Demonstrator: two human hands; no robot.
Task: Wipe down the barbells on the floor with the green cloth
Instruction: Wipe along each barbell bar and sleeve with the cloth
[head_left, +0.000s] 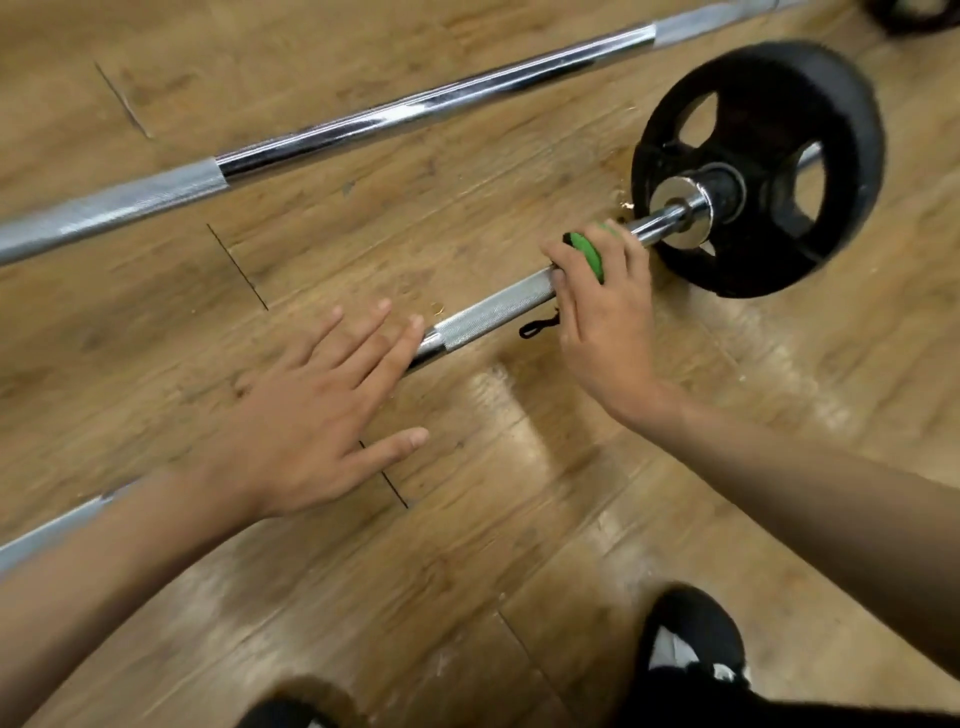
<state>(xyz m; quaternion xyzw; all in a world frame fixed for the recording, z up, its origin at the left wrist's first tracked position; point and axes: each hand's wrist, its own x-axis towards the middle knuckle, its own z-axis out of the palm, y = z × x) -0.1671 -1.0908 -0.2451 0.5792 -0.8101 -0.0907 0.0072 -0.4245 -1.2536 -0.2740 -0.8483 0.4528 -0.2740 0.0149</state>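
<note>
Currently, left hand (311, 415) hovers flat, fingers spread and relaxed, over the near barbell (493, 309) on the wooden floor (467, 519). Right hand (602, 317) clasps the green cloth (589, 254) around that bar, beside the black weight plate (831, 171).

I was in a gym, on the free-weights floor by every sign. A long chrome barbell (363, 122) lay across the upper left of the frame, with knurled grip sections. A second bar (493, 309) crossed the middle. At the right it carried a black weight plate (852, 156) with cut-out grip holes, seated against a steel collar (675, 208). The edge of another dark plate (914, 15) showed in the top right corner. All of it sat on a wood-plank floor (467, 519), with my black shoe (691, 623) at the lower right.
</note>
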